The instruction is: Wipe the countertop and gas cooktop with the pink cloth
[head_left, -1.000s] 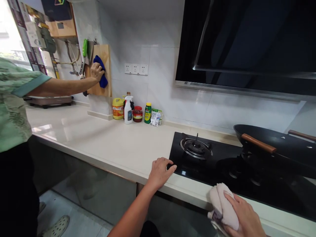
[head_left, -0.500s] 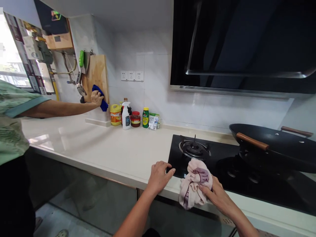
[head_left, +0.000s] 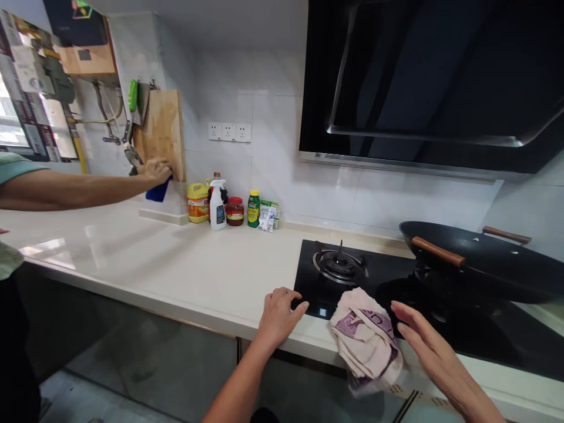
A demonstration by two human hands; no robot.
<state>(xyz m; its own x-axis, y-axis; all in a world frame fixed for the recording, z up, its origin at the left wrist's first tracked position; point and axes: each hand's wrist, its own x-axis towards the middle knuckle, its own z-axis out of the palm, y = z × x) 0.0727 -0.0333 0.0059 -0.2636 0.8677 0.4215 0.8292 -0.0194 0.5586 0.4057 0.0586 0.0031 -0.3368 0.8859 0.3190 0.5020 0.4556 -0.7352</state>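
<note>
A crumpled pink and purple cloth (head_left: 365, 335) lies over the front edge of the black gas stove (head_left: 308, 282), its lower part hanging past the counter edge and slightly blurred. Just right of the cloth is my right hand (head_left: 425, 343), apart from it, with fingers stretched and thumb spread. My left hand (head_left: 279, 314) rests at the counter's front edge by the stove's left corner, fingers curved and apart, holding nothing. Behind the cloth sits the left burner (head_left: 340, 264).
A large black wok (head_left: 484, 258) with wooden handles stands on the right burner, under the dark range hood (head_left: 409, 76). Bottles, such as a white spray bottle (head_left: 217, 205), line the wall. At left, another person's hand (head_left: 156, 170) holds a blue cloth (head_left: 159, 191) near a cutting board (head_left: 165, 129).
My right hand has let go of the pink cloth and moved right. The cloth now lies spread lower at the stove's edge. The other person's blue cloth has moved down.
</note>
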